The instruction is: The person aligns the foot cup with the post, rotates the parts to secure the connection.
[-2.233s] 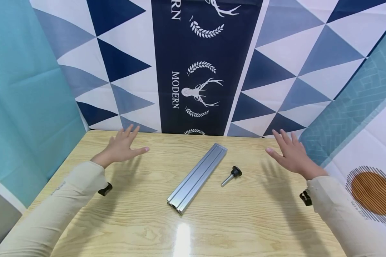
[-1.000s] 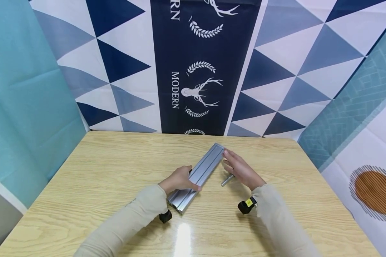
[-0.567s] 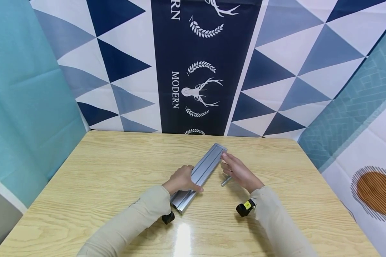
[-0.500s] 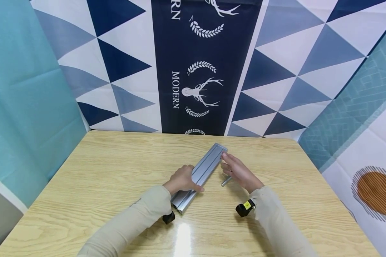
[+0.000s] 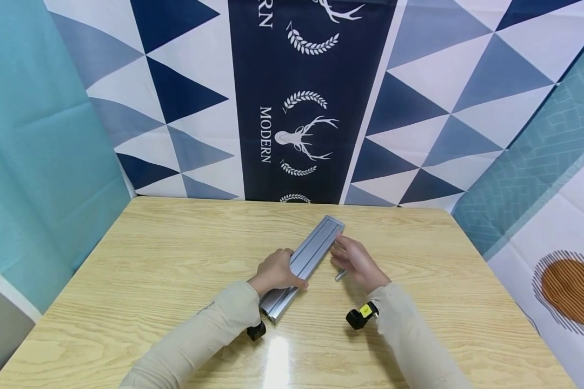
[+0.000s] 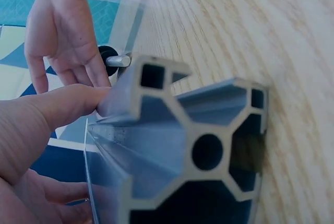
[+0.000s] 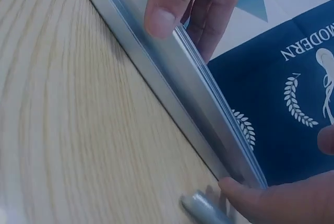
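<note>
A silver aluminium extrusion profile (image 5: 316,246) lies diagonally on the table. My left hand (image 5: 276,270) grips it across its near half, thumb on the near right side and fingers on the far left side. In the left wrist view the slotted end (image 6: 209,145) of the profile faces the camera. My right hand (image 5: 357,262) is beside the far right edge, fingers loosely bent; in the right wrist view one fingertip (image 7: 235,190) meets the profile's side. Below that hand lies a knob bolt, its metal shank (image 5: 340,275) showing and its black head (image 6: 108,57) hidden in the head view.
The wood-grain table (image 5: 185,232) carries the profile and bolt. A patterned cloth (image 5: 302,108) hangs behind it, with a teal cloth (image 5: 44,135) at the left. Black wrist cameras (image 5: 356,319) sit below both hands.
Both hands have come inward from either side of the table; the left took hold of the profile. Lately the right hand shifted slightly nearer and left, over the bolt. The profile has barely moved.
</note>
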A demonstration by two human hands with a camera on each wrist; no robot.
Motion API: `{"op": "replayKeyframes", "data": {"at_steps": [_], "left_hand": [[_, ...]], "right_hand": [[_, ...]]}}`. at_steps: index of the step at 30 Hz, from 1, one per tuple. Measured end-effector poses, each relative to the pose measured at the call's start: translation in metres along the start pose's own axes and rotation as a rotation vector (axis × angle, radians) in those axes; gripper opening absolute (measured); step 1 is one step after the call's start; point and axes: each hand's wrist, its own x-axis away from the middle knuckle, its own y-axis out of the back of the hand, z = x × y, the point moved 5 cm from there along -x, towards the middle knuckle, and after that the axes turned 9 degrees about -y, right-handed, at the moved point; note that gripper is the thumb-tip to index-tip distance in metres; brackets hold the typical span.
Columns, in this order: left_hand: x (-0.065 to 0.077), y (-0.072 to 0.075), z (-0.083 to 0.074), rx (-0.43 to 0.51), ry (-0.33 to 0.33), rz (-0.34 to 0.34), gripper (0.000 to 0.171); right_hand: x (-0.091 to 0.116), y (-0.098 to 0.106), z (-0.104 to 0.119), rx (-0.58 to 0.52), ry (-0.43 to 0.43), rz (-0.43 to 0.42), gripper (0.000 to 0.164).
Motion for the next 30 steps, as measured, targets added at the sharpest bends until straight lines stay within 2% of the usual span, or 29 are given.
{"op": "replayKeyframes", "data": {"at_steps": [6,14,21,30], "left_hand": [[0.000,0.001,0.001,-0.002,-0.004,-0.021,0.083],[0.001,0.001,0.003,0.070,-0.019,-0.044,0.079],[0.006,-0.001,0.009,0.166,0.010,-0.055,0.078],[0.009,0.002,0.010,0.179,-0.005,-0.091,0.077]], "right_hand": [[-0.003,-0.001,-0.001,-0.124,-0.010,-0.008,0.052],[-0.005,-0.005,-0.002,-0.236,0.025,-0.042,0.053],[-0.008,-0.007,-0.006,-0.314,0.043,-0.080,0.070],[-0.012,-0.009,-0.009,-0.464,0.042,-0.123,0.085]]}}
